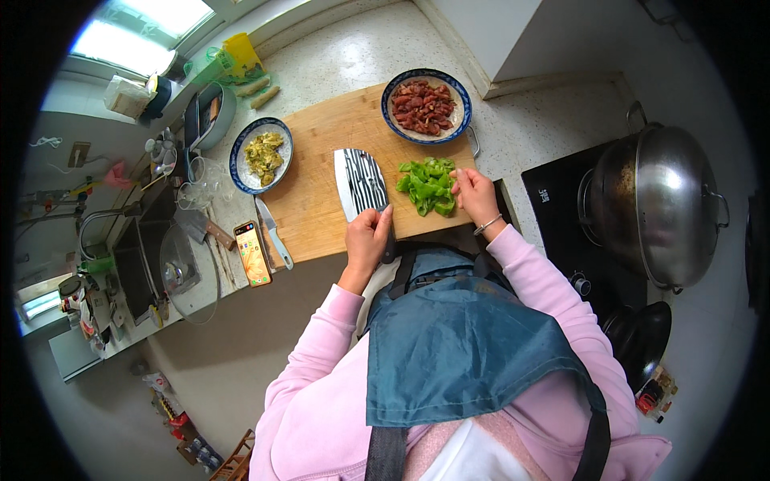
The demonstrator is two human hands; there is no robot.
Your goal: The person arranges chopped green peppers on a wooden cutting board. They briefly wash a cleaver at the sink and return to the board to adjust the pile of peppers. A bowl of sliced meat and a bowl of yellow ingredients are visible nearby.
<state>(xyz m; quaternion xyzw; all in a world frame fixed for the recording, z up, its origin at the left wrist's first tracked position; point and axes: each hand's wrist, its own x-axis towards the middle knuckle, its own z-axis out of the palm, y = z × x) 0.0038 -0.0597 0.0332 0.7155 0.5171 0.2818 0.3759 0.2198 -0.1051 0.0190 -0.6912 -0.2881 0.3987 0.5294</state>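
My left hand (366,238) is closed on the black handle of a cleaver (363,185), whose black-and-white patterned blade lies over the wooden cutting board (322,225). At the right edge of a pile of cut green peppers (426,185) is my right hand (475,195), fingers curled; whether it pinches a piece cannot be told. A blue-rimmed bowl of cut raw meat (423,107) stands at the board's far right corner. Another blue-rimmed bowl, with yellowish chopped food (263,157), is on the left. Beside it lies a small knife with a light blue handle (281,245).
A smartphone (252,254) lies at the counter's front edge, near a wooden-handled cleaver (219,234) and a glass lid (191,276). The sink (137,264) is farther left. On the right, a large lidded metal pot (656,198) stands on a black cooktop (550,195).
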